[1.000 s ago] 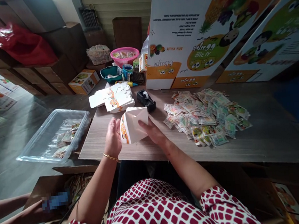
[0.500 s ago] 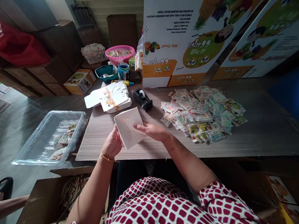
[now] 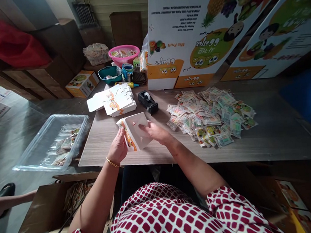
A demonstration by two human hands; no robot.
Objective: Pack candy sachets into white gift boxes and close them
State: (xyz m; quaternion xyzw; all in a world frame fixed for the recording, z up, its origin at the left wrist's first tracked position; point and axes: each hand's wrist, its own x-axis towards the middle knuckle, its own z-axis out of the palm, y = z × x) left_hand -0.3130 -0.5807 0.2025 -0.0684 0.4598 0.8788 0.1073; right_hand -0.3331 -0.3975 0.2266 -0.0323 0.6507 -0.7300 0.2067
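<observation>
White carton (image 3: pixel 135 135), partly orange-printed

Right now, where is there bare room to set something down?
Bare tabletop shows between the left hand and the tabletop's left edge, in front of the flat cartons, and right of the sachet pile, though dim. The back is crowded from the teal bowl to the large printed box.

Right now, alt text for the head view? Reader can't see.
A person's left hand and right hand hold a white carton with orange print over a wood-grain table. Beyond the carton lie flat cartons and a black tape dispenser, with a heap of small packets to the right and a clear bin left.
</observation>
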